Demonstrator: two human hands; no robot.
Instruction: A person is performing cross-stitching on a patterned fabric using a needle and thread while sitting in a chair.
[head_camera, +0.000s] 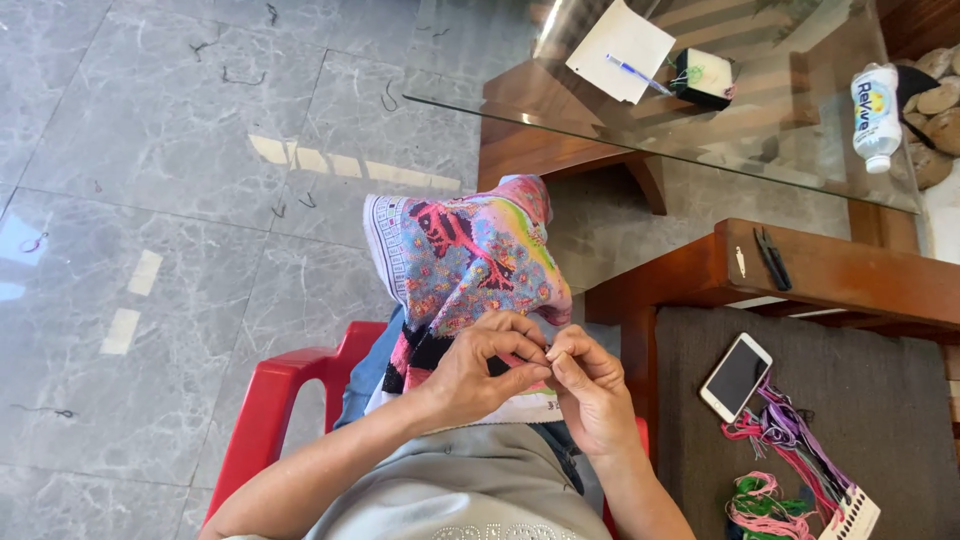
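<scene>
Head view: the left hand (478, 368) and right hand (590, 385) meet fingertip to fingertip, pinching the near edge of a colourful embroidered cloth (470, 258) draped over the lap. Right lie a phone (735, 376) and threads (790, 440).

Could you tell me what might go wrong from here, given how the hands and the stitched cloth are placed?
The left hand and right hand pinch together over the embroidered cloth; whatever they grip is too small to see, so it could be dropped and lost on the grey floor. The cloth drapes over the knee and might slide off. The loose thread skeins beside the phone could tangle.
</scene>
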